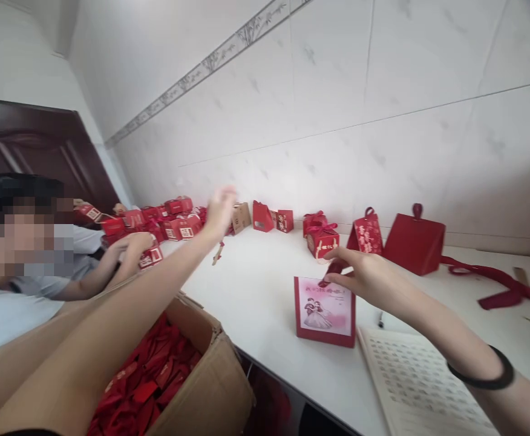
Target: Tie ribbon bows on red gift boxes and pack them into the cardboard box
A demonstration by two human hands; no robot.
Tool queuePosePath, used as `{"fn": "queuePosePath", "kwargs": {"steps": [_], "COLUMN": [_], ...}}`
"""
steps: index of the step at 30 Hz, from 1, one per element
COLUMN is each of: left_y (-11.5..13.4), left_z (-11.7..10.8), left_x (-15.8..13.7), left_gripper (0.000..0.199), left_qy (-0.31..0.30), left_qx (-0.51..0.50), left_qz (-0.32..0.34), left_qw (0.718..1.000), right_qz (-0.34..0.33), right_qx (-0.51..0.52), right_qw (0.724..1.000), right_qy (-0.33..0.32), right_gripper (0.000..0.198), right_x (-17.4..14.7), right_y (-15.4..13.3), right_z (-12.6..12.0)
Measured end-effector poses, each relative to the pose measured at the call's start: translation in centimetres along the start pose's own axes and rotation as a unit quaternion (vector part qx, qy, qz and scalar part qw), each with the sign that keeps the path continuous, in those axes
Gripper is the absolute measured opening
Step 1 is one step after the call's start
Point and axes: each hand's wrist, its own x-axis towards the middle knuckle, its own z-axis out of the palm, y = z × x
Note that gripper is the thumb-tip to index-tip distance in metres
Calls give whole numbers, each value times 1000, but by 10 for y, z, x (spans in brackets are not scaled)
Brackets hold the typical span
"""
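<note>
Right here, my right hand [360, 272] is gripping the dark red loop [335, 269] on top of a red gift box [323, 309], fingers closing around it. The box is standing upright in the near part of the desk [260, 297], its pink panel showing a couple, and an open notebook [428, 375] is lying just to its right.

Over to the left, my left hand [223, 203] is hovering toward the far side, near a tan box [241, 219]; it's blurring, so I'm not able to tell whether it's open or closed. Under that arm, a cardboard carton [210, 375] is brimming with red pieces [156, 369].

Along the wall [337, 151], a ribbon-topped box [323, 242], a patterned red bag [368, 236] and a plain red bag [414, 242] are lining up, with a red ribbon [501, 297] trailing off to the right. At far left, a co-worker's hand [135, 248] is resting beside a heap of red boxes [176, 227].
</note>
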Motion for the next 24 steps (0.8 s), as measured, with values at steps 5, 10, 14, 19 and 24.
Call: {"fn": "queuePosePath", "kwargs": {"steps": [5,10,14,19,24], "left_y": [26,1,-11,-11,-14], "left_z": [76,83,84,87,85], "left_x": [-106,-138,-126,-125,-127], "left_gripper": [29,25,15,20,17], "left_qy": [-304,-315,-372,-373,-362], "left_qx": [-10,-31,-95,-119,-80], "left_qz": [142,76,12,-13,60], "left_qw": [942,946,923,920,927], "right_qz": [0,-33,-67,-85,-35], "right_qx": [14,63,63,52,48], "right_qw": [1000,996,989,982,993], "right_qy": [5,60,118,161,97], "right_gripper": [13,16,16,13,8], "right_x": [-1,0,5,7,5], "right_y": [-3,0,1,1,-1], "right_z": [-10,-4,12,24,7]}}
